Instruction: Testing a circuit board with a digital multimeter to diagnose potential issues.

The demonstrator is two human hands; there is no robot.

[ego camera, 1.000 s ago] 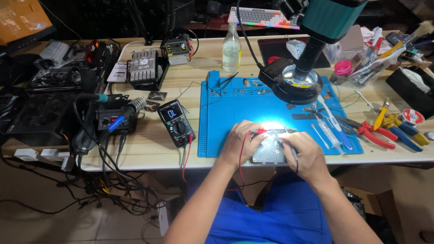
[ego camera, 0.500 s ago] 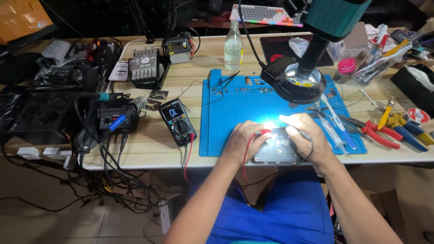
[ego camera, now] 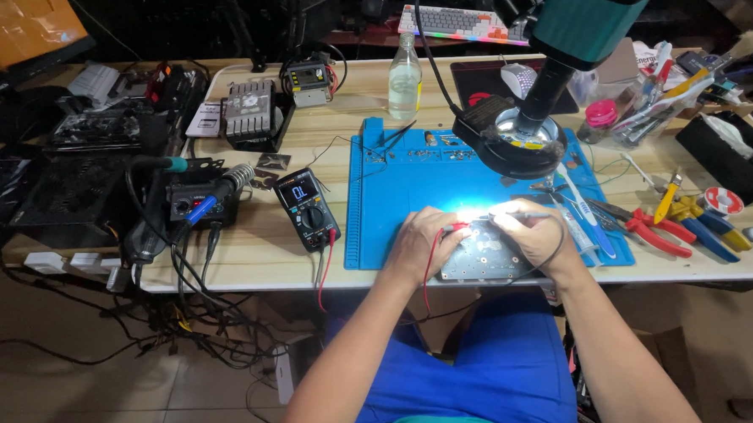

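Cluttered and wooden, the desk (ego camera: 260, 250) carries a blue mat (ego camera: 409, 185) at its middle, likely there to shield the wood and keep small parts from rolling off. On the mat's near edge lies a grey board (ego camera: 484, 257), partly overhanging toward the person, right under the bright light of a microscope (ego camera: 556, 51) whose ring lamp (ego camera: 517, 138) hangs just above; that placement seems meant to keep the work lit and magnified.

Left hand (ego camera: 420, 243) rests on the board's left side, fingers closed around a red probe (ego camera: 458, 226), its red lead (ego camera: 430, 268) looping down off the desk edge. Right hand (ego camera: 534, 230) pinches a thin black probe (ego camera: 521, 217), tip on the board, with a black lead (ego camera: 556, 246) curving back round the wrist. Both heels of the hands seem braced on the board for steadiness.

Left of the mat sits a multimeter (ego camera: 307, 208), screen lit and tilted toward the person, near enough to read at a glance. A soldering station (ego camera: 198, 202) stands further left; pliers (ego camera: 682, 223) lie to the right, and a bottle (ego camera: 403, 88) stands behind the mat.
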